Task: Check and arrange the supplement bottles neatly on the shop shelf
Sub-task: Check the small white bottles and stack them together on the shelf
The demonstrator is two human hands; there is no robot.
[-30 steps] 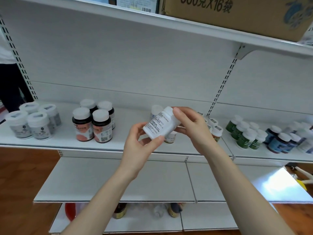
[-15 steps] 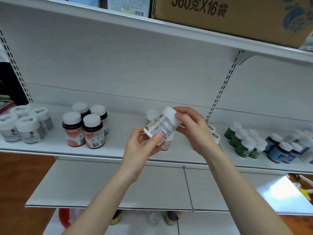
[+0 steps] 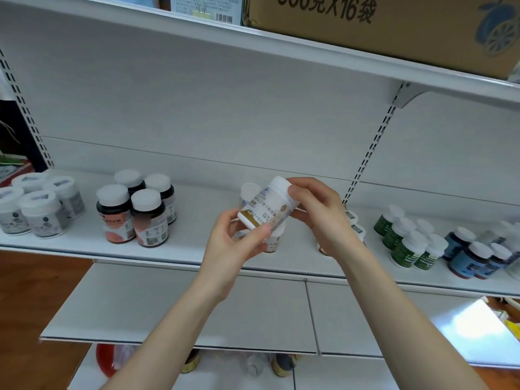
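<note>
Tilting white cylindrical bottle [image 3: 266, 211], smooth round cap [image 3: 278, 183]

Held white plastic supplement bottle [image 3: 267, 209] rolls about its long axis between the left hand [image 3: 236, 246] and the right hand [image 3: 318, 215] — the panel of fine black print seen a second ago is turned away, and a gold-brown band with larger lettering now faces the camera. The left thumb [image 3: 261, 229] lies at the edge of that gold band instead of on print. View drifts right: the four dark brown bottles with white caps and pink labels [image 3: 132, 218] and the grey-labelled white tubs [image 3: 36, 209] sit further left in frame — the outermost tub now cut by the edge. The person in dark trousers [image 3: 11, 128] at far left shrinks to a narrow dark strip.
</note>
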